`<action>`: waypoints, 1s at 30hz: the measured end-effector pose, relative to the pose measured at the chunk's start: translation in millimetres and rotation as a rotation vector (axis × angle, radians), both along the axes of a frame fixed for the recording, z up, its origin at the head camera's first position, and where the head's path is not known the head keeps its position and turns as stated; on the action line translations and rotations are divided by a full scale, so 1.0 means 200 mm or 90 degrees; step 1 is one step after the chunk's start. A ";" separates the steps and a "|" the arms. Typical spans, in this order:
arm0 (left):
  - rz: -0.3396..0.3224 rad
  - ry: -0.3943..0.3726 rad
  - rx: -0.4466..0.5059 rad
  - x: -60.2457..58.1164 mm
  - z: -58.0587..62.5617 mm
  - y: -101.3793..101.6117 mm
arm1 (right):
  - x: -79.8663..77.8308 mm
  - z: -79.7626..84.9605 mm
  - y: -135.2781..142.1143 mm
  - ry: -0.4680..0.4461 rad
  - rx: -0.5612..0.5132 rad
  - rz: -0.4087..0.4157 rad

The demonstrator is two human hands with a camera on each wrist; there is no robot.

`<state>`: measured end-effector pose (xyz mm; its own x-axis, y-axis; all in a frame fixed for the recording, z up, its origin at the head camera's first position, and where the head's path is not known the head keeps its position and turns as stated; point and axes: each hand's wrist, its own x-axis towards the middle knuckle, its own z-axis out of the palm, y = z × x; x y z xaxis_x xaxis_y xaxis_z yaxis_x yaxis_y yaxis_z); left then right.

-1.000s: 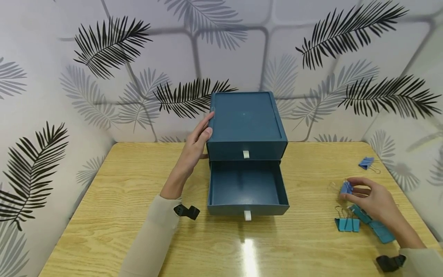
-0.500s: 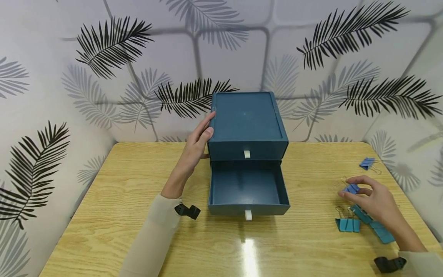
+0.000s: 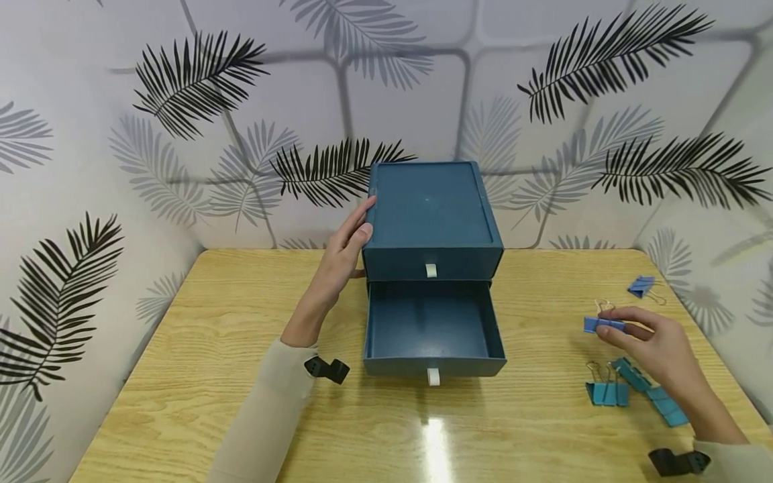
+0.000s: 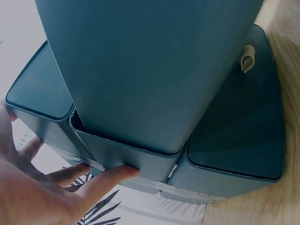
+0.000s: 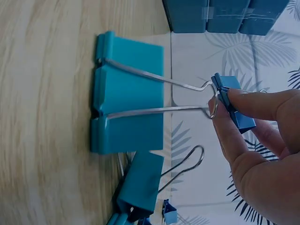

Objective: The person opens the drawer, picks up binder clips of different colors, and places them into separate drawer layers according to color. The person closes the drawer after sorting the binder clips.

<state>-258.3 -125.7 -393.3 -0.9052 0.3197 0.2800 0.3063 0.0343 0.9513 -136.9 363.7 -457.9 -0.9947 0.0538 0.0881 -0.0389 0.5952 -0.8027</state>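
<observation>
A dark blue drawer unit (image 3: 431, 204) stands mid-table with a drawer (image 3: 427, 329) pulled out; no contents show inside. My left hand (image 3: 333, 267) rests along the unit's left side, fingers extended; in the left wrist view, its fingertips touch the side wall near the pulled-out drawer. To the right, my right hand (image 3: 655, 342) pinches a small blue binder clip (image 3: 590, 325) between thumb and fingers, its wire handles pointing up and away. The right wrist view also shows this blue clip (image 5: 227, 86) at the fingertips, above the table.
Near the right hand lie teal binder clips: one upright (image 3: 607, 394), others partly under the wrist (image 3: 667, 406). Another blue clip (image 3: 641, 286) sits at the table's far right. A leaf-patterned wall (image 3: 410, 80) rises behind the table.
The blue binder clip has turned in my right hand's fingers, now lying lengthwise with its handles up. The left hand and the drawer unit have stayed put.
</observation>
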 end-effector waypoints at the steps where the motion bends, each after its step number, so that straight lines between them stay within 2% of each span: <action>1: -0.001 0.000 0.000 0.00 0.00 0.00 | 0.00 0.01 -0.01 0.002 -0.002 -0.003; 11: 0.000 -0.001 -0.008 0.00 0.00 0.00 | 0.03 0.05 -0.08 0.021 -0.006 -0.046; 18: 0.006 -0.002 -0.009 0.00 -0.01 0.00 | 0.04 0.06 -0.13 0.096 -0.028 -0.037; 30: 0.004 -0.001 -0.007 0.01 0.00 0.00 | 0.03 0.06 -0.16 0.127 -0.074 -0.029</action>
<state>-257.1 -125.0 -393.2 -0.9077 0.3168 0.2754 0.3050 0.0472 0.9512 -130.6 331.0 -446.2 -0.9543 0.1199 0.2736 -0.1789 0.5042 -0.8449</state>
